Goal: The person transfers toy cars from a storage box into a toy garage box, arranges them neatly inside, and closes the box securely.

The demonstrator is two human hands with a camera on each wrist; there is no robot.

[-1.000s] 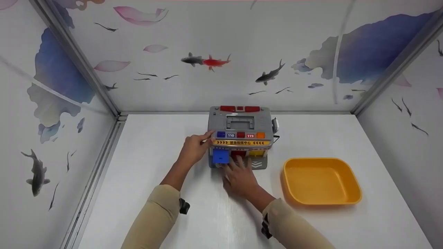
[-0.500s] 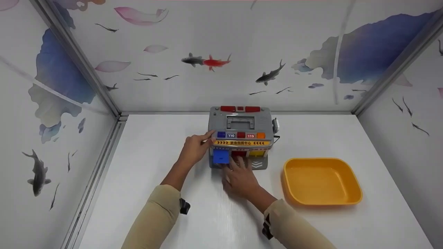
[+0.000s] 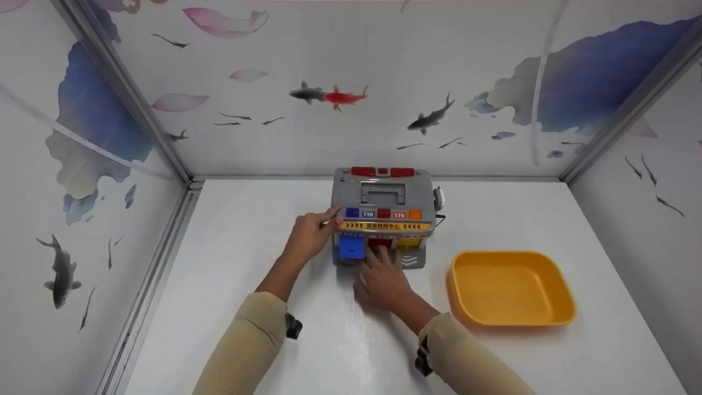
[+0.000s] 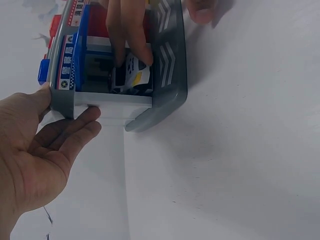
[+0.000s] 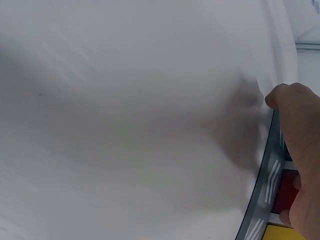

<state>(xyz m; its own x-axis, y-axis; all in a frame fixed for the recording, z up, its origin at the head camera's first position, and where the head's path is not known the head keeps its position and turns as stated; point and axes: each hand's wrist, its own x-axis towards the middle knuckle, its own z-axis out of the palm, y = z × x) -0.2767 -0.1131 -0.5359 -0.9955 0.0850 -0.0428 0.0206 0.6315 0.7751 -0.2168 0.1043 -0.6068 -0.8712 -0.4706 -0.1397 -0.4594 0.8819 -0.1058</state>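
A grey toy emergency station (image 3: 351, 192) stands near the back wall, with blue, red and yellow doors in front. The blue door (image 3: 351, 248) is swung up. My left hand (image 3: 309, 236) holds the station at its left front corner, thumb at the roof edge and fingers against the side wall. In the left wrist view, a small white toy police car (image 4: 139, 76) sits in the bay under the blue door. Two extended fingers of my right hand (image 3: 382, 281) touch the car, while the thumb stays apart from it. The head view hides the car behind the door and hand.
An orange plastic tray (image 3: 513, 323) stands on the white table (image 3: 247, 208) to the right of the station. A small white part (image 3: 439, 198) sticks out of the station's right side. Printed wall panels enclose the table at the back and both sides.
The head view has shifted very slightly. Both hands, the station and the raised blue door keep about the same places; the toy car drops out of sight under the door.
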